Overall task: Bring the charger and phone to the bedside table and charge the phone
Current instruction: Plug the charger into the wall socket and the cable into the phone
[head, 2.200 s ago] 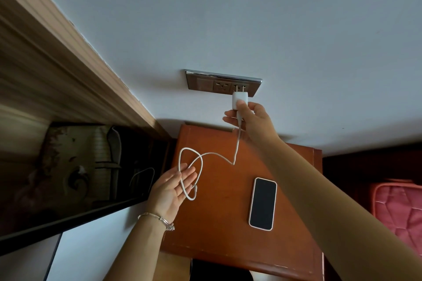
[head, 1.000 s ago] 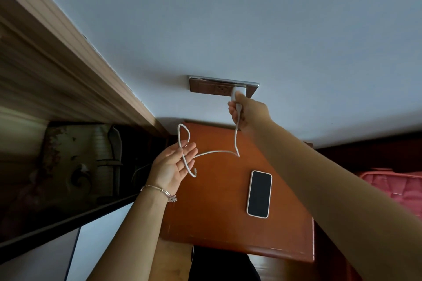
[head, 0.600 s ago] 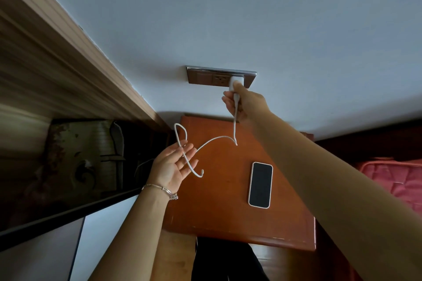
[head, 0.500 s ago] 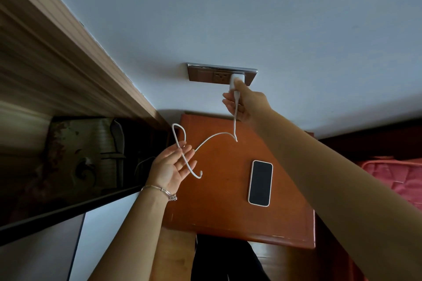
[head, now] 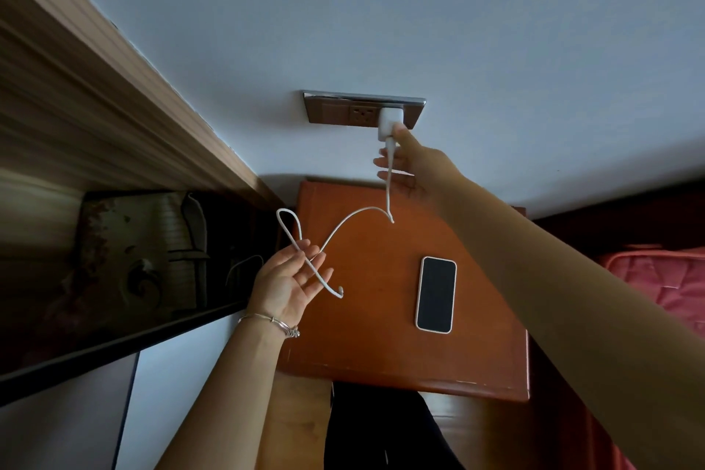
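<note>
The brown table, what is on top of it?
Only the phone lies on the bedside table, dark screen up. The white cable hangs above it from the left hand. The right arm covers its far right corner.

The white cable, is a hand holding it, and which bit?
Yes. The left hand holds the white cable near its loose end, draped over open fingers. The right hand has a fingertip on the charger plug at the wall socket.

Charger point(head: 389, 123): white block seated in the wall socket at 12 o'clock. Cable point(head: 345, 219): white, slack, looped, free plug end hanging unconnected. Phone point(head: 436, 294): white-edged, dark screen up, flat on the wooden surface point(head: 366, 336), at 4 o'clock from the cable end.
</note>
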